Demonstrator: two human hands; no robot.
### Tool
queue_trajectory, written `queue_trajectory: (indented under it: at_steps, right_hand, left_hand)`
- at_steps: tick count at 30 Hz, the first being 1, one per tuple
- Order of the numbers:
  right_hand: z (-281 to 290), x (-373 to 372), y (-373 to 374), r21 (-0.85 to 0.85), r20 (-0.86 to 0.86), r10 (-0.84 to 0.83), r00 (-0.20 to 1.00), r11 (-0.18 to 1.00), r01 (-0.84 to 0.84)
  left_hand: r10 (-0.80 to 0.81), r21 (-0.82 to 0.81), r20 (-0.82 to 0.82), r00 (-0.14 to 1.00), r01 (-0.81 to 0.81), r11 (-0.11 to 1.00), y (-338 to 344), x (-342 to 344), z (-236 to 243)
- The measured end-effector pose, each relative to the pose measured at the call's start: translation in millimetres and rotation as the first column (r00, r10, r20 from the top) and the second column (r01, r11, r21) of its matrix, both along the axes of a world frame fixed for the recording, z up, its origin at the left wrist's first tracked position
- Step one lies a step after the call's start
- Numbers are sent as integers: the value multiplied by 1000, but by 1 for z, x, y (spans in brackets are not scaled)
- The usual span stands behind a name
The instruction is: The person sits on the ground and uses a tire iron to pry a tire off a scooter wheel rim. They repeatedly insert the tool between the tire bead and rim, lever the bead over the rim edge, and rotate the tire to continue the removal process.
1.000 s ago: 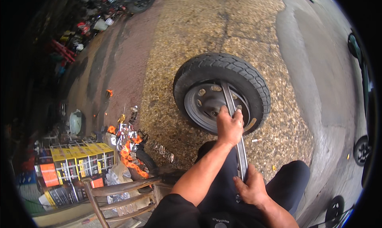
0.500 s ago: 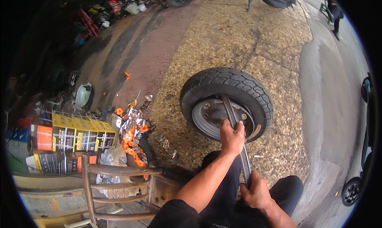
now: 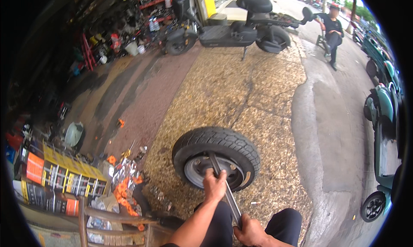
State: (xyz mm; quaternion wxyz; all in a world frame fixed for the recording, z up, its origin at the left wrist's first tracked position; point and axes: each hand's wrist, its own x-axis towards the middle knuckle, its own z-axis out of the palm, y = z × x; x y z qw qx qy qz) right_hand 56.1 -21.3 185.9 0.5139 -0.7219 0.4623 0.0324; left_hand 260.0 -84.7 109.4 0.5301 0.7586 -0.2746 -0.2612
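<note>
A black tire on a grey rim lies on the pebbled ground before me. A long steel bar has its far end inside the tire's ring, at the gap between tire and rim. My left hand is closed on the bar over the rim's near part. Lower down the bar, near my dark-trousered knees, my right hand is closed round it. The bar's lower tip is hidden.
Boxes, orange-and-silver litter and a wooden chair stand at lower left. A scooter crosses the back. A seated person is at upper right, scooters along the right edge, shop clutter at upper left.
My view has lifted, so wheel, bar and hands appear lower, and more of the scooter and the seated person shows. Both hands remain on the bar.
</note>
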Motion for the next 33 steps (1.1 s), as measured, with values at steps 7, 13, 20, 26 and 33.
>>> queue_trajectory:
  at_steps: [7,13,20,26,33]
  right_hand:
    - [-6,4,1,8,7,8,1000,1000,-8]
    - [-6,7,9,-35,19,30,999,999,-30]
    - [7,10,5,-22,33,85,996,996,-84]
    - [24,0,-6,-31,4,143,990,989,-143]
    - [47,-19,9,118,-71,201,977,974,-192]
  left_hand:
    - [136,24,-470,872,-141,990,-37,82,9]
    - [359,49,-607,710,-417,908,-54,76,1]
    - [330,61,-803,497,-481,874,-39,102,-38]
    - [324,75,-886,332,-588,806,-33,111,-41]
    - [283,41,-901,328,-584,810,11,89,-24]
